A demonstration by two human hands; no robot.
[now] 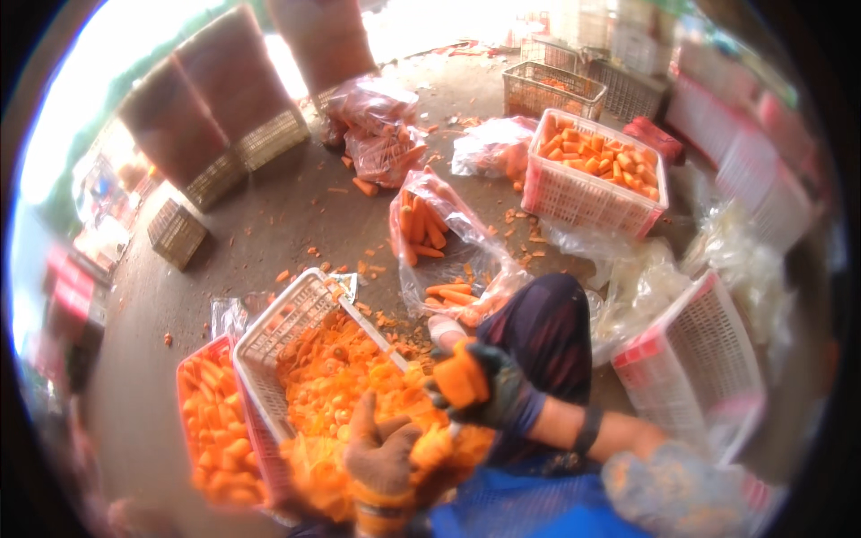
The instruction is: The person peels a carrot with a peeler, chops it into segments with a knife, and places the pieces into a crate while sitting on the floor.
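Note:
My right hand point(504, 387), in a dark glove, is closed around a blocky orange piece point(461, 376) that looks like carrot. A small pale thing point(455, 428) shows just below it, too blurred to name. My left hand point(383, 447), in a brown glove, is low over the peelings with its thumb raised. Beside its curled fingers is a blurred orange shape point(432, 446); whether the hand grips it is unclear. Under both hands, a white plastic crate point(259, 366) holds a heap of carrot peelings point(343, 363).
A red crate point(259, 437) of peeled carrots adjoins the white one on the left. Ahead lies an open plastic bag point(464, 232) with whole carrots. Another crate point(578, 195), of cut carrots, stands farther right. An upturned crate point(693, 370) and plastic sheeting point(635, 282) are at right.

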